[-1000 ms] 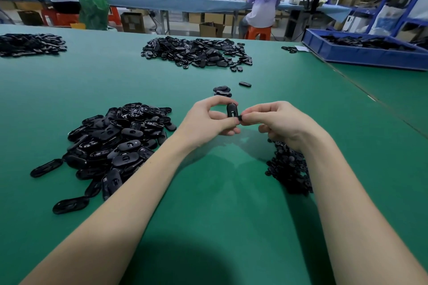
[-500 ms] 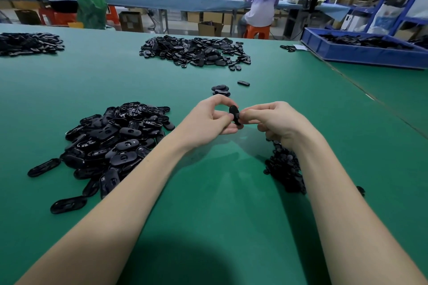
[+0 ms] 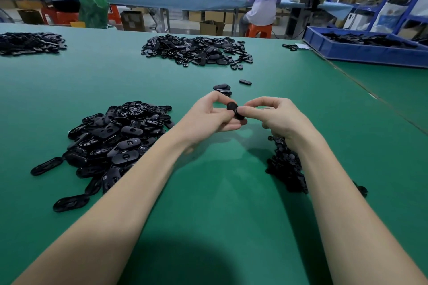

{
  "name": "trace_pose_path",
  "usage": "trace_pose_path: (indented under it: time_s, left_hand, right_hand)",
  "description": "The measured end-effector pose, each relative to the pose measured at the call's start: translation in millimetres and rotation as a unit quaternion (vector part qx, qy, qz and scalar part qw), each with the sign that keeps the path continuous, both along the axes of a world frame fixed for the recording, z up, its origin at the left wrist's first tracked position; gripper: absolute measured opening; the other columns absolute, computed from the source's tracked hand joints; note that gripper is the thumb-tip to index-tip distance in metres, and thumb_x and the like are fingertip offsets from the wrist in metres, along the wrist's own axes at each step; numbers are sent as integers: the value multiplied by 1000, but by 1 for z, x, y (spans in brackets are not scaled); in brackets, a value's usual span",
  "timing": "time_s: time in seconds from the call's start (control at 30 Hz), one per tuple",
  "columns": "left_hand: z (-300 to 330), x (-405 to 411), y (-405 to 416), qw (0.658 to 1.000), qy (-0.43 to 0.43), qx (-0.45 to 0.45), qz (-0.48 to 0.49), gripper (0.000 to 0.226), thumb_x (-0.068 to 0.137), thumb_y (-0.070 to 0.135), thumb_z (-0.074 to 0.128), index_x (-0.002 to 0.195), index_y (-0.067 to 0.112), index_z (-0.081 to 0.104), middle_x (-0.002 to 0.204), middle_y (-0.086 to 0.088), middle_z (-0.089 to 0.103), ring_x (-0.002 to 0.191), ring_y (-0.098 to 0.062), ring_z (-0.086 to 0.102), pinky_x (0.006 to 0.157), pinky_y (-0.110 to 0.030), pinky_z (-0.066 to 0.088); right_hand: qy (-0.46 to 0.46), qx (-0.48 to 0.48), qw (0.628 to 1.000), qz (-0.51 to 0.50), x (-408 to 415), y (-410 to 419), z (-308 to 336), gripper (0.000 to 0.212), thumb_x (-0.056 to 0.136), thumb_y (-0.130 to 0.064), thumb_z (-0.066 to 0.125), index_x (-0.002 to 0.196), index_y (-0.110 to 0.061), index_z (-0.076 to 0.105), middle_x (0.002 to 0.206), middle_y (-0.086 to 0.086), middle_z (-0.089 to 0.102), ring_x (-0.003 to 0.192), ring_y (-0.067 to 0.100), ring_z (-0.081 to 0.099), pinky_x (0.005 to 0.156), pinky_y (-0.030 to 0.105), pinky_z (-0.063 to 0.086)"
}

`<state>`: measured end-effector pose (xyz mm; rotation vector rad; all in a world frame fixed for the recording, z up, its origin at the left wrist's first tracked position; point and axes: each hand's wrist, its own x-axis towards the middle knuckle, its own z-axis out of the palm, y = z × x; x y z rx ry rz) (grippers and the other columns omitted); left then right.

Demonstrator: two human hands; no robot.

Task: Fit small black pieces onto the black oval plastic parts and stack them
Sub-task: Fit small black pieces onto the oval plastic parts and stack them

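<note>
Both hands meet above the green table (image 3: 220, 203). My left hand (image 3: 208, 115) grips a black oval plastic part (image 3: 234, 110) between thumb and fingers. My right hand (image 3: 275, 115) pinches the same part from the right, thumb tip against it. Whether a small piece sits under that thumb cannot be told. A heap of oval parts (image 3: 115, 139) lies to the left. A heap of small black pieces (image 3: 286, 166) lies under my right wrist, partly hidden. A short stack of ovals (image 3: 222, 88) sits just beyond the hands.
One loose oval (image 3: 245, 82) lies past the stack. Larger heaps lie at the far middle (image 3: 196, 50) and far left (image 3: 27, 43). A blue tray (image 3: 361, 50) of black parts stands far right. Two people sit at a bench behind.
The oval part has turned in my fingers, from standing on end to lying tilted. Both hands stayed in place, with my right thumb pressed closer onto the part.
</note>
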<state>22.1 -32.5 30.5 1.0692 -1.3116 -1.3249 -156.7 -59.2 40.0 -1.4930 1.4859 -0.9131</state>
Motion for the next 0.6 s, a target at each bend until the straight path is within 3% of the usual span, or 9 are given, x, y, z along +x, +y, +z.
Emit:
trace_pose_path:
  time_s: [0.07, 0.17, 0.37, 0.5, 0.6]
  left_hand:
    - [2, 1, -1, 1000, 7, 16, 10, 10, 99, 3, 58, 108, 6, 54, 104, -21, 74, 95, -25, 75, 84, -25, 60]
    - [1, 1, -2, 999, -19, 14, 42, 5, 100, 8, 59, 98, 8, 55, 102, -22, 74, 88, -24, 75, 84, -24, 59]
    - [3, 10, -3, 993, 86, 68, 37, 8, 94, -3, 64, 95, 4, 60, 94, -16, 75, 91, -24, 76, 85, -21, 58]
    - [0, 13, -5, 995, -73, 29, 59, 14, 88, 4, 71, 98, 14, 72, 80, -2, 74, 76, -12, 67, 79, -22, 59]
    - [-1, 13, -5, 991, -90, 18, 95, 15, 84, 4, 73, 94, 14, 76, 78, -3, 74, 74, -14, 64, 86, -24, 58]
  right_hand:
    - [-38, 9, 999, 4, 1, 3, -4, 23, 71, -51, 88, 81, -32, 78, 72, -9, 62, 65, 9, 48, 49, 21, 32]
    - [-54, -9, 998, 18, 8, 5, -9, 22, 75, -43, 89, 80, -27, 75, 65, -11, 61, 53, 6, 44, 42, 13, 30]
    - [-65, -2, 998, 22, 13, 3, -12, 26, 79, -50, 83, 83, -26, 75, 75, -13, 76, 50, 7, 42, 43, 11, 33]
    - [-58, -8, 998, 37, 10, 1, -13, 22, 79, -48, 84, 80, -28, 79, 69, -16, 69, 56, 8, 44, 44, 13, 32]
    - [-58, -3, 997, 48, 9, -1, -13, 13, 81, -38, 85, 82, -27, 79, 70, -17, 68, 50, 2, 47, 44, 12, 33]
